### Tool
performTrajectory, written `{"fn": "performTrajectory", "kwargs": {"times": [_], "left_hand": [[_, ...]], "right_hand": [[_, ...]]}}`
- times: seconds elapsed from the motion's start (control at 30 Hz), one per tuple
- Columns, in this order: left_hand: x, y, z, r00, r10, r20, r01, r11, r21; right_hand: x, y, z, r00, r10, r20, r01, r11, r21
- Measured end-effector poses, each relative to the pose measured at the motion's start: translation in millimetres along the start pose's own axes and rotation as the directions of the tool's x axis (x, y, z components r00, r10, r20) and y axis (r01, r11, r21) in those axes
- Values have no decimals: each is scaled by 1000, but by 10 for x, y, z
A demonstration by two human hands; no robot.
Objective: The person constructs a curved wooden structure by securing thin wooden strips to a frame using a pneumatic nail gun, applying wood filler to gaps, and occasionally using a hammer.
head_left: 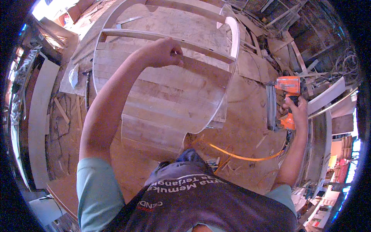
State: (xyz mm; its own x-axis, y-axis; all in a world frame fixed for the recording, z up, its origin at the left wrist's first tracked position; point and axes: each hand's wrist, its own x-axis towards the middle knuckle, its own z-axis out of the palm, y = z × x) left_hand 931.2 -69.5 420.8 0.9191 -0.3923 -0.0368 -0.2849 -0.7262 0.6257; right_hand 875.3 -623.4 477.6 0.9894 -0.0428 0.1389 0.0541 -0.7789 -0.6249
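My right hand (299, 109) is wrapped round the handle of an orange pneumatic nail gun (288, 85) with a grey magazine, held off to the right of a curved wooden furniture frame. My left hand (166, 53) is over the frame's wooden crossbar (205, 49), its fingers curled in a pinch; whatever they hold, if anything, is too small to make out. Below the crossbar lies a panel of joined wooden boards (162, 91), narrowing toward me, with a thin curved edge strip on its right side.
A yellow-orange air hose (247, 157) runs from the nail gun across the floor toward me. Wood offcuts (288, 42) are heaped at the far right. A long pale board (41, 120) stands at the left, and a white plastic bag (73, 76) lies near the frame.
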Motion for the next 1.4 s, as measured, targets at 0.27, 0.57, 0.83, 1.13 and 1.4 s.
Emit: {"fn": "performTrajectory", "kwargs": {"times": [0.27,0.57,0.83,1.13,1.4], "left_hand": [[-29,-66,93,999,-46,-20,43,989,-142],[-20,-120,105,999,-18,-41,19,1000,13],[-71,-83,116,995,8,-104,-7,1000,3],[-65,-13,90,998,-25,-50,22,998,-61],[-97,27,78,993,-51,-104,56,998,41]], "right_hand": [[719,-509,139,987,150,-53,-146,986,87],[1131,-1895,647,851,-339,402,451,863,-228],[1158,-2237,897,811,-345,472,539,755,-375],[1296,-2160,989,791,-248,559,508,776,-374],[1376,-2123,1020,808,-151,569,475,738,-479]]}}
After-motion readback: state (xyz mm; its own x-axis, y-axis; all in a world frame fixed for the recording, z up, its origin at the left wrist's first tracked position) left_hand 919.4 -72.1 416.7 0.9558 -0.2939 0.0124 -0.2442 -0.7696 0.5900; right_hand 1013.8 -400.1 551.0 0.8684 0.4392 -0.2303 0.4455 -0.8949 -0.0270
